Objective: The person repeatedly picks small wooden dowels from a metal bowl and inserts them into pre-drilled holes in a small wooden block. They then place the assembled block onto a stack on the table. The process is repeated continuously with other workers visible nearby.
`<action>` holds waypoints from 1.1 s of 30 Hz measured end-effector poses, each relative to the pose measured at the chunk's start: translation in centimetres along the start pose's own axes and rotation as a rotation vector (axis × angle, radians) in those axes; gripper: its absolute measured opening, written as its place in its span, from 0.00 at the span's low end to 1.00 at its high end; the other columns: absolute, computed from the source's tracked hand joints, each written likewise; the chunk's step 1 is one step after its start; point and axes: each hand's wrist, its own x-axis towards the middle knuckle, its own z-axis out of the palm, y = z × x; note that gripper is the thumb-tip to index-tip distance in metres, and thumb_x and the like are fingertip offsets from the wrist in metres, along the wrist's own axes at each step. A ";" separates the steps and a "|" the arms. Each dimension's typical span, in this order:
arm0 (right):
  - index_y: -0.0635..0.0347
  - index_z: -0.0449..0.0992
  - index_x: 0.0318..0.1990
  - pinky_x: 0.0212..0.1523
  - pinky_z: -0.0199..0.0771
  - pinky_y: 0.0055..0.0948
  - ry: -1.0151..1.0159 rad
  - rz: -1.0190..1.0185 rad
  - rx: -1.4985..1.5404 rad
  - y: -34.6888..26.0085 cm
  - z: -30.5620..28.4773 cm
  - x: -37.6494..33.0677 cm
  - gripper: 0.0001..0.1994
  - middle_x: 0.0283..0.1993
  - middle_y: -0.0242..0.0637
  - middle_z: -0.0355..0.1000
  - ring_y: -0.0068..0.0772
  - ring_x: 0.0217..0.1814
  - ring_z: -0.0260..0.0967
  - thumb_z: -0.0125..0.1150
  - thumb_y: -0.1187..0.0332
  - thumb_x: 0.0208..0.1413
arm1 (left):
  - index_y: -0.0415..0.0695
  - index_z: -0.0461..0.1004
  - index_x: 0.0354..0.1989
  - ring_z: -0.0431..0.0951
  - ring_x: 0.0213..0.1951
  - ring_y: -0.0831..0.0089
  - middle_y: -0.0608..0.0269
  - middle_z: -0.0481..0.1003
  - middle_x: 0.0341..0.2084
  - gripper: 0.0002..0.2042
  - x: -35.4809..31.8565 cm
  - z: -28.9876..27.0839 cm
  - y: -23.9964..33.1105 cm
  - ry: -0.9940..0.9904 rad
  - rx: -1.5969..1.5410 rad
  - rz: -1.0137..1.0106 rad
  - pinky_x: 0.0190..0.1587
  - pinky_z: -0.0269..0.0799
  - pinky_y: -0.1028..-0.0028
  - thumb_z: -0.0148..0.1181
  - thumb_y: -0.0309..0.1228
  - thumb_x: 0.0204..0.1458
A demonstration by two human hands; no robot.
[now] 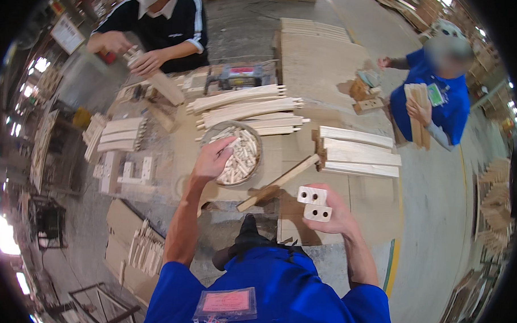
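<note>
My left hand (212,159) reaches over the left rim of a round bowl (260,156) full of short wooden dowels (242,161). Its thumb and forefinger point toward the dowels with a gap between them; no dowel shows in its grip, and the other fingers are partly hidden. At the table's near edge, my right hand (339,214) is closed around two pale wooden pieces (315,204), stacked one over the other. Their ends face up at me, each with two dark round holes. A long wooden bar (277,182) lies slantwise between the bowl and my right hand.
Curved slats (246,110) with pegged ends lie beyond the bowl. Flat boards (358,152) are piled right of it. Small blocks and slats (121,135) lie left. Across the table a person (154,35) handles a wooden part; another (434,93) holds wooden pieces at the right.
</note>
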 end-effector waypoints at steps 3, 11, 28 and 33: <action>0.57 0.69 0.58 0.55 0.71 0.30 0.008 0.005 0.170 2.4 1.4 -0.3 0.34 0.53 0.30 0.72 0.26 0.55 0.70 0.77 0.70 0.40 | 0.39 0.79 0.45 0.76 0.30 0.65 0.56 0.76 0.30 0.09 -1.4 0.6 8.9 -0.111 -0.235 0.041 0.36 0.72 0.70 0.57 0.22 0.57; 0.58 0.71 0.57 0.50 0.75 0.33 -0.026 -0.036 0.249 0.7 2.9 1.6 0.35 0.47 0.36 0.76 0.32 0.49 0.75 0.79 0.68 0.37 | 0.39 0.78 0.40 0.75 0.28 0.61 0.56 0.75 0.27 0.05 -2.8 1.9 16.9 -0.325 -0.258 0.335 0.31 0.70 0.68 0.60 0.20 0.56; 0.56 0.73 0.52 0.52 0.75 0.42 0.086 -0.047 0.258 3.4 6.7 1.0 0.34 0.49 0.44 0.77 0.47 0.50 0.77 0.81 0.67 0.31 | 0.41 0.70 0.38 0.79 0.32 0.61 0.59 0.72 0.34 0.09 -3.2 2.2 19.2 -0.619 0.344 0.610 0.27 0.75 0.64 0.56 0.25 0.48; 0.56 0.73 0.52 0.51 0.76 0.41 0.136 -0.055 0.167 4.9 6.9 0.9 0.34 0.49 0.44 0.77 0.48 0.50 0.77 0.81 0.66 0.32 | 0.42 0.70 0.37 0.79 0.31 0.60 0.59 0.71 0.32 0.11 -3.0 2.4 18.3 -0.608 0.276 0.623 0.26 0.75 0.65 0.59 0.26 0.45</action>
